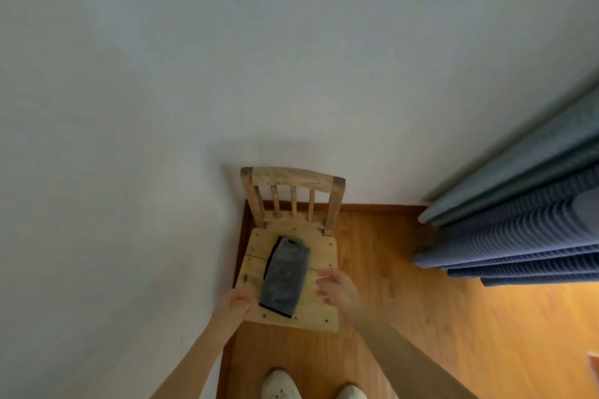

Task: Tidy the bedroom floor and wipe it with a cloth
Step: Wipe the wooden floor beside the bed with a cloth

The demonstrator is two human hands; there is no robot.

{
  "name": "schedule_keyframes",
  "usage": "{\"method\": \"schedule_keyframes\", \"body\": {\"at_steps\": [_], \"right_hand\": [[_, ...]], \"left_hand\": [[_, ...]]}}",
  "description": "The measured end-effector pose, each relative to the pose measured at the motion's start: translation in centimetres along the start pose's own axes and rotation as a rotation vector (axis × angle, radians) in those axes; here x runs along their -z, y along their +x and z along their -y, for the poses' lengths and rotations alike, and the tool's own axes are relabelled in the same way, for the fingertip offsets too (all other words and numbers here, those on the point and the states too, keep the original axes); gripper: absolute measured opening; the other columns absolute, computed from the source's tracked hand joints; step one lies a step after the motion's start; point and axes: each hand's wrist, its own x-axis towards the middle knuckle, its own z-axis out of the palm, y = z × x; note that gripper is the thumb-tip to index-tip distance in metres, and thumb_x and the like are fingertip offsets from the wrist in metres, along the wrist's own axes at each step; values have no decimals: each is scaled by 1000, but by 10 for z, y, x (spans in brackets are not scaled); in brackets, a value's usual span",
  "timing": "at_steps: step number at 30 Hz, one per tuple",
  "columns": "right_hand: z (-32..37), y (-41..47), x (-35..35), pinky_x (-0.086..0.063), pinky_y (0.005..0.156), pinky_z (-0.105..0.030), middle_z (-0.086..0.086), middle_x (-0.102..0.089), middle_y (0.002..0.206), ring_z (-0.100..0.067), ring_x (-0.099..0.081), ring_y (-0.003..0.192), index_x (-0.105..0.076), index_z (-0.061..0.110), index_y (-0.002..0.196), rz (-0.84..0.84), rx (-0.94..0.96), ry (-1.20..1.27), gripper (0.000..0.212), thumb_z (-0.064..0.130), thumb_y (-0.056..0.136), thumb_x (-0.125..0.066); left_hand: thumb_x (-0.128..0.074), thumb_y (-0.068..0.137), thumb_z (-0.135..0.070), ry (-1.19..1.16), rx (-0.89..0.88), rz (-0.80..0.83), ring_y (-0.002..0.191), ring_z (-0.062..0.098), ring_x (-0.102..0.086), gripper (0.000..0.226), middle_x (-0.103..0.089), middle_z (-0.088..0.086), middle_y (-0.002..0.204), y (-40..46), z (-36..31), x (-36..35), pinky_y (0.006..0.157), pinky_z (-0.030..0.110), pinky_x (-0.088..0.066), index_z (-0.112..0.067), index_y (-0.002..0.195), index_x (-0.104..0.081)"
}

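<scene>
**Head view: folded garment on the chair seat, both hands beside it**

Head view shows a small wooden chair backed into the corner where the white wall meets the wooden floor. A folded dark denim-like garment lies flat on the seat, roughly central. Its long axis runs from about 1 o'clock, near the chair back, down to 7 o'clock, where its lower end sits close to the seat's front edge; the waistband-like end points toward the backrest.

The left hand is at 9 o'clock of the garment, just beside its lower corner, over the seat's left front edge; its fingers look curled, but blur hides whether they grip the seat or touch the cloth. The right hand is at 3 o'clock, apart from the garment, fingers spread and loosely bent, holding nothing.

Judging the risks: the garment's lower end is near the front edge, so a knock from either hand, or tilting the chair, could slide it onto the floor. Lifting it by one corner would likely undo the fold. Blue curtains hang at 3 o'clock; light shoes stand at 6 o'clock. No wiping cloth is in view, so wiping looks not yet begun.
</scene>
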Motion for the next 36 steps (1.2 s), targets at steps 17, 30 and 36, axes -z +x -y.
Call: {"method": "schedule_keyframes", "body": {"at_steps": [17,30,36], "right_hand": [[-62,138,-69,-37,99,-31,-3,-27,149,-24,-37,132,-5,22,150,-29,91,-283,90,19,82,-64],[-74,130,-83,-38,101,-30,-4,-45,138,-22,-43,129,-28,16,143,-5,73,-26,66,22,87,-63],[-41,80,-57,-47,96,-32,0,-51,133,-19,-51,121,-38,18,139,-32,104,293,52,20,91,-59]], "left_hand": [[-74,59,-61,336,-34,68,115,21,-53,67,-55,-6,125,230,125,-37,95,45,-48,-47,118,-45],[-59,85,1,167,-85,55,111,28,-55,38,-58,13,118,147,47,-84,93,39,-46,-2,123,-52],[-61,84,0,19,-199,82,107,25,-60,33,-63,8,114,87,5,-92,92,45,-50,-9,116,-58]]}}
